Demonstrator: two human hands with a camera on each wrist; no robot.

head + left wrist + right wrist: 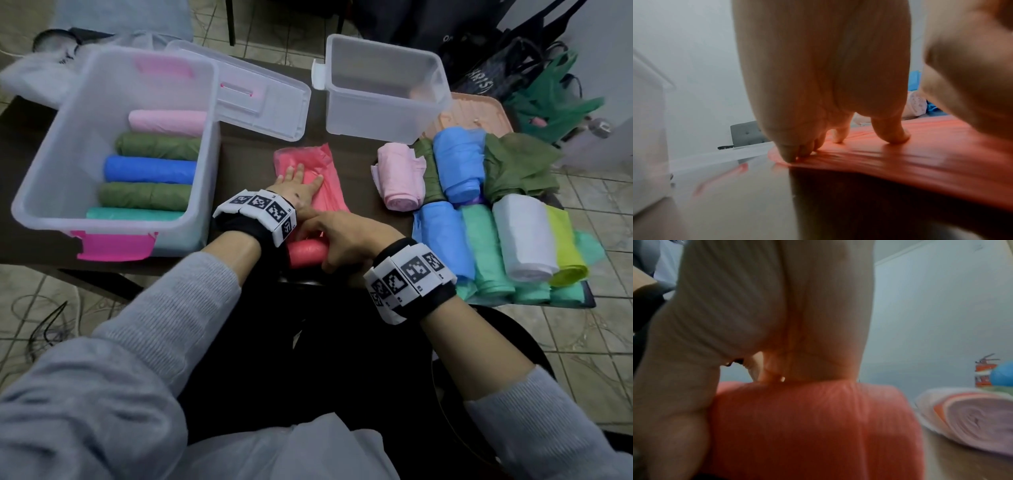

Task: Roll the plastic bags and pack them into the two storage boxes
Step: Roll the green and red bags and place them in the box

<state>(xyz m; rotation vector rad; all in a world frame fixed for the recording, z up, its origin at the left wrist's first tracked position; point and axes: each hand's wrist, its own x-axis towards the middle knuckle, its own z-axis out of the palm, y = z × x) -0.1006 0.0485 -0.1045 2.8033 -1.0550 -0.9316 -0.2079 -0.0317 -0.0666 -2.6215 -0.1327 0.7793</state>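
Bag: red plastic bag (322, 181) lies mid-frame on the bench (359, 154), near end rolled.
Left hand (299, 186): flat, fingers straight, pinning the sheet.
Right hand (337, 240): curled over the roll.
Handling: I judge it thin, slippery, springy; grip the roll's middle.

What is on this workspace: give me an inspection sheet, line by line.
Surface: dark table, bare patches between the boxes.
Job's things: clear storage box with pink latches holds five rolled bags; second clear storage box looks empty; salmon-red plastic bag half rolled; about ten loose rolls lie to the right.
Clutter: clear lid and peach lid lie on the table.
Hands: left hand presses the bag flat; right hand grips the rolled end.
Cables: wires on the floor.
Surroundings: tiled floor, dark and green bags beyond the table.
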